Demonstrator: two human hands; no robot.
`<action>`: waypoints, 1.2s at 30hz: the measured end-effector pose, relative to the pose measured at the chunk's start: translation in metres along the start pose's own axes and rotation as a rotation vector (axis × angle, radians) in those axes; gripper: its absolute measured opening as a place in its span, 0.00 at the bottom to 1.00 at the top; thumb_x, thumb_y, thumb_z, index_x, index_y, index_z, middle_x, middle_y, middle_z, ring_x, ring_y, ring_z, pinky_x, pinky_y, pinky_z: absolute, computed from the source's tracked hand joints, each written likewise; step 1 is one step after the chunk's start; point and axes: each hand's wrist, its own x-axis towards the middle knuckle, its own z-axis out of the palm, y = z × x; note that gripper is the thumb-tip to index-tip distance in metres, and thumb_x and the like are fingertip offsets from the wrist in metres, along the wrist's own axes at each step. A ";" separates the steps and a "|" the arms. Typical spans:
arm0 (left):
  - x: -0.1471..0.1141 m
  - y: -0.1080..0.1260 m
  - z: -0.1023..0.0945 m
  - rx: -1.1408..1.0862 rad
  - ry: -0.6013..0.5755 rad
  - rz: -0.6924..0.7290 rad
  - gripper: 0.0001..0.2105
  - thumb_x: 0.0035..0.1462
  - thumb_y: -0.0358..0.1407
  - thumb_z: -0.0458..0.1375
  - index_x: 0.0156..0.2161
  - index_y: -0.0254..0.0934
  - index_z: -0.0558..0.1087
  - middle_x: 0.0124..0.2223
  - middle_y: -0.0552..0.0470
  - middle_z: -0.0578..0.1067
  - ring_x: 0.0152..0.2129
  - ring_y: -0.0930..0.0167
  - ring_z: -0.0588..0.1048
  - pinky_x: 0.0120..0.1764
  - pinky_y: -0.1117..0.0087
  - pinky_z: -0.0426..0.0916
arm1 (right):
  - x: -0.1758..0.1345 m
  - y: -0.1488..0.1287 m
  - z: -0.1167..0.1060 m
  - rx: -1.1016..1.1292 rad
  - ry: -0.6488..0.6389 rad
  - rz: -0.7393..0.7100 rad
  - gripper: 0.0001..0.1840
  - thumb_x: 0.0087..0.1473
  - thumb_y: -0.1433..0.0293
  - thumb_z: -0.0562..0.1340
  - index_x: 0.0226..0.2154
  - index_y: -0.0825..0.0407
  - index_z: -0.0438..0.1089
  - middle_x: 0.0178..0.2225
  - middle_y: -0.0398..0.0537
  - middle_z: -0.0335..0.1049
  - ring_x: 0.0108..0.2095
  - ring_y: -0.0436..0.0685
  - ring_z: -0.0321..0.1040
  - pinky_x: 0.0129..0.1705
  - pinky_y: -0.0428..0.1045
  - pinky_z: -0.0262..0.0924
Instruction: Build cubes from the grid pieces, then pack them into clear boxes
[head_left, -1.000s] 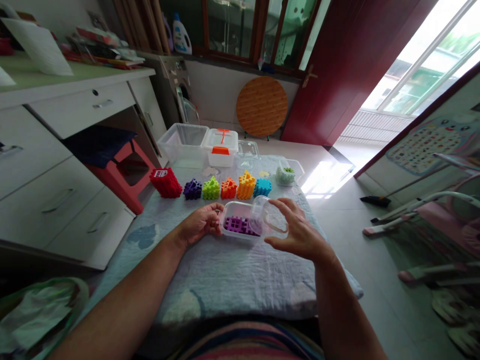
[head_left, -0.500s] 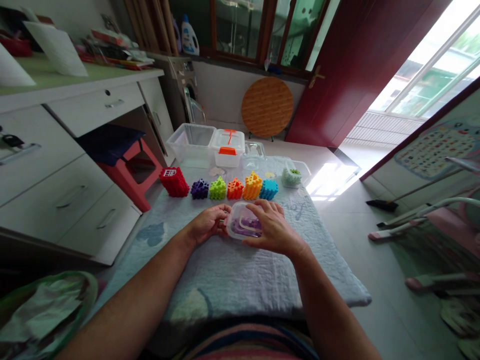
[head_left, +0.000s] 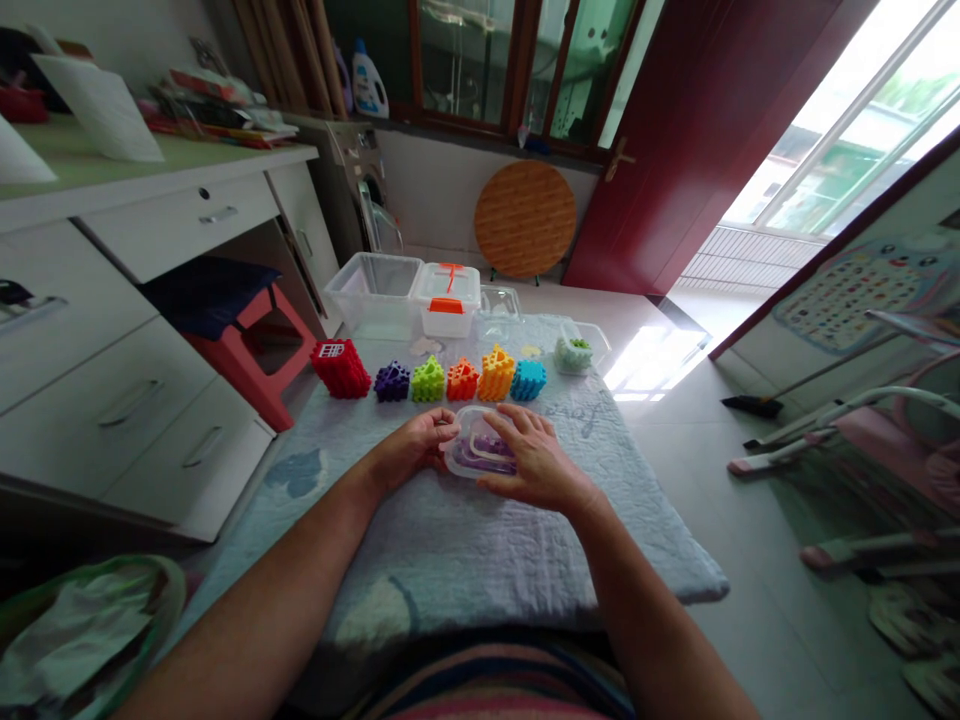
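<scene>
Between my hands is a small clear plastic container (head_left: pixel 474 450) with a lid and purple pieces inside. My left hand (head_left: pixel 420 442) is closed on its left end, thumb on top and the other fingers partly hidden. Over its right side lies my right hand (head_left: pixel 538 455), fingers across the lid and thumb along the near edge. Just beyond stands a row of interlocking plastic blocks: a red stack (head_left: pixel 341 368), then dark purple (head_left: pixel 392 381), lime green (head_left: pixel 428 379), orange (head_left: pixel 463 379), yellow (head_left: pixel 496 374) and blue (head_left: pixel 529 380) ones.
At the cloth-covered table's (head_left: pixel 510 560) far edge are an open clear bin (head_left: pixel 375 295), a lidded box with orange latches (head_left: pixel 448 300) and a clear lid (head_left: pixel 500 302). A small container with green pieces (head_left: pixel 573 352) sits at the far right. A red stool (head_left: pixel 255 335) stands left.
The whole view has shifted slightly. Both hands stay on the purple-filled container, and the blocks keep their places in the row.
</scene>
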 end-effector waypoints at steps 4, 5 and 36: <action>0.001 0.000 -0.001 0.112 -0.011 0.038 0.23 0.45 0.47 0.67 0.39 0.37 0.62 0.27 0.57 0.71 0.16 0.77 0.68 0.20 0.77 0.62 | -0.010 0.010 0.001 0.098 0.127 0.030 0.48 0.48 0.51 0.66 0.65 0.48 0.49 0.65 0.58 0.48 0.66 0.67 0.43 0.64 0.64 0.41; 0.001 0.000 -0.001 0.151 0.003 0.056 0.23 0.46 0.47 0.66 0.40 0.37 0.62 0.26 0.59 0.70 0.15 0.79 0.66 0.19 0.78 0.61 | -0.015 0.014 0.000 0.130 0.175 0.072 0.49 0.49 0.51 0.65 0.66 0.48 0.46 0.65 0.58 0.47 0.66 0.67 0.43 0.64 0.64 0.42; -0.017 0.014 0.016 0.912 0.197 0.341 0.30 0.59 0.44 0.53 0.63 0.36 0.53 0.22 0.64 0.61 0.18 0.75 0.62 0.26 0.74 0.56 | -0.041 0.003 -0.009 0.200 0.058 0.257 0.50 0.58 0.61 0.61 0.69 0.53 0.28 0.47 0.58 0.70 0.48 0.66 0.68 0.51 0.60 0.59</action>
